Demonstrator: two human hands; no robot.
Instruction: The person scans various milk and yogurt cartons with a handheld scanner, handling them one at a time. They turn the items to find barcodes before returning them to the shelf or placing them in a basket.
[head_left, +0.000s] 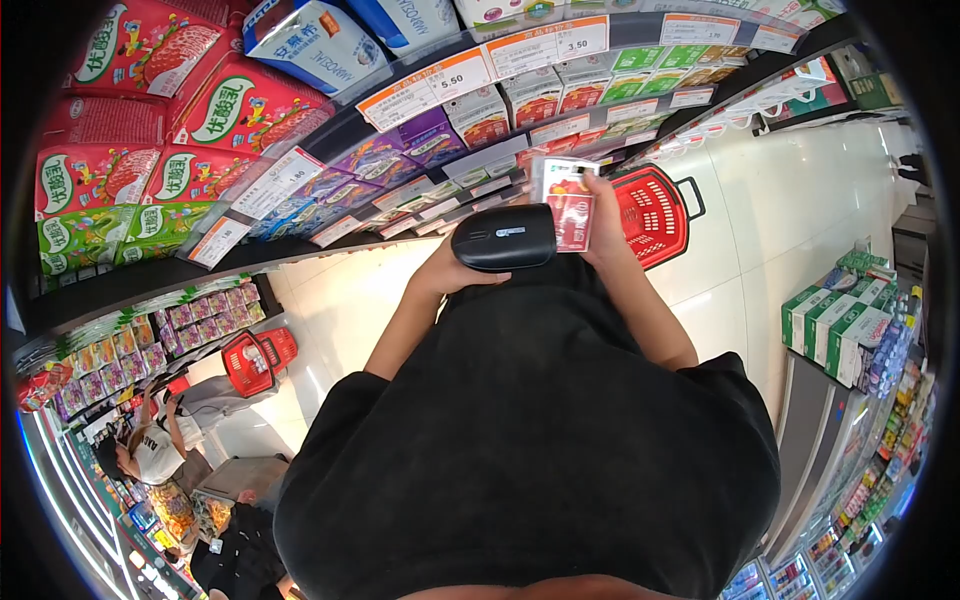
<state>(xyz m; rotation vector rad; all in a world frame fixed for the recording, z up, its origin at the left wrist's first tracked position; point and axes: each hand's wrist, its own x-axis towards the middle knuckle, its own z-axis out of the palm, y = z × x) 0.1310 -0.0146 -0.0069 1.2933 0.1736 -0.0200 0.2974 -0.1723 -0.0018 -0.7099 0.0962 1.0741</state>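
Observation:
My left hand [447, 273] is wrapped round a black barcode scanner [503, 239], held level in front of my chest with its front end towards the right. Fingers of that hand are mostly hidden beneath the scanner. My right hand [610, 225] grips a small red and white carton [572, 218] by its right side, with the thumb near the top corner. A fruit picture shows on the carton's face. Scanner and carton are close together, the scanner's front end overlapping the carton's lower left edge in this view.
Shelves with price tags [425, 92] run across the top, holding red yogurt drink packs [225, 115] and small cartons [535, 97]. A red shopping basket [652, 215] is on the floor beyond my right hand. Green-white boxes [835, 325] are stacked at right. Other people [160, 455] are at lower left.

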